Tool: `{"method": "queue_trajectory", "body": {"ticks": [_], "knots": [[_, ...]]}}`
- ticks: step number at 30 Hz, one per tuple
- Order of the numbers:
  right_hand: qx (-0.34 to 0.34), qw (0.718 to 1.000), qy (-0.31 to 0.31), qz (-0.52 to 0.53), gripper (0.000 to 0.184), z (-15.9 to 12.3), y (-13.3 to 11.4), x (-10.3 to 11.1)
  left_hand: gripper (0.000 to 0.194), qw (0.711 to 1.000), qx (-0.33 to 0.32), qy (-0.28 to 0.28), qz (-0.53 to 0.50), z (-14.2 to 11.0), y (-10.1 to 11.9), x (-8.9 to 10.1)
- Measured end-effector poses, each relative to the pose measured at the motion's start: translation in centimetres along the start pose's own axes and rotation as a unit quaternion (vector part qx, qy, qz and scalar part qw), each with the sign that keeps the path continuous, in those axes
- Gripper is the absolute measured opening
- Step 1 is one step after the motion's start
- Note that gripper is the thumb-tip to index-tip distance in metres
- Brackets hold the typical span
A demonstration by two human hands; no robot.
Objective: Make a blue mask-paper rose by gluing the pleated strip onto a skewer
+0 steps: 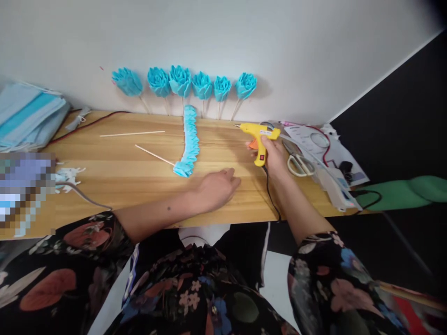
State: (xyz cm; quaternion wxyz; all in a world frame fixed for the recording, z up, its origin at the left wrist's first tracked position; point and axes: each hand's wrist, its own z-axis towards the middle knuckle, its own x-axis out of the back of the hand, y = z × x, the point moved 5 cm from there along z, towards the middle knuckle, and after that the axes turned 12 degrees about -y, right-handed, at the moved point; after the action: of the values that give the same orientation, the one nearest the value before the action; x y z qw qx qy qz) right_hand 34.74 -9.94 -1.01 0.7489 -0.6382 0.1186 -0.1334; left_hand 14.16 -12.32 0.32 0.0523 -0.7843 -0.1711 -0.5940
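My right hand (275, 156) is wrapped round the grip of a yellow hot glue gun (260, 135), raised over the table with its nozzle pointing left. The orange trigger (253, 144) sits by my fingers, and a black cord hangs from the handle. Palm down near the table's front edge, my left hand (219, 190) is empty with its fingers loosely stretched. Just beyond it lies a ruffled blue strip of petals (190, 135), curving away towards the wall. One thin wooden stick (153, 154) touches the strip's near end; another stick (132, 133) lies apart to the left.
Several blue flowers (180, 81) on sticks lean against the wall. White-handled scissors (300, 165), a printed paper (349, 163) and a white power strip (337, 190) lie at right. Blue face masks (30, 114) are stacked at left, near a blurred-out patch and a grey cable.
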Motion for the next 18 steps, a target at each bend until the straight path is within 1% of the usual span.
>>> {"method": "queue_trajectory", "body": {"ticks": [3, 5, 7, 12, 18], "knots": [[-0.001, 1.000, 0.018, 0.024, 0.043, 1.3, 0.8, 0.1, 0.027, 1.000, 0.029, -0.011, 0.005, 0.9, -0.7, -0.1], [-0.013, 0.999, 0.032, 0.030, 0.044, 1.3, 1.5, 0.7, 0.028, 0.999, 0.031, 0.002, 0.010, 1.2, -0.8, -0.5], [-0.020, 0.999, 0.033, 0.022, 0.044, 1.0, 1.9, 1.3, 0.029, 0.999, 0.028, 0.019, 0.012, 1.4, -0.8, -0.9], [-0.006, 0.999, 0.028, -0.016, 0.045, 0.2, 0.9, 2.3, 0.029, 0.999, 0.031, 0.024, 0.004, 1.6, -0.8, -1.5], [-0.010, 0.997, 0.052, -0.053, 0.046, 0.1, 0.1, 2.5, 0.029, 0.999, 0.038, 0.033, 0.008, 1.7, -0.9, -1.6]]}}
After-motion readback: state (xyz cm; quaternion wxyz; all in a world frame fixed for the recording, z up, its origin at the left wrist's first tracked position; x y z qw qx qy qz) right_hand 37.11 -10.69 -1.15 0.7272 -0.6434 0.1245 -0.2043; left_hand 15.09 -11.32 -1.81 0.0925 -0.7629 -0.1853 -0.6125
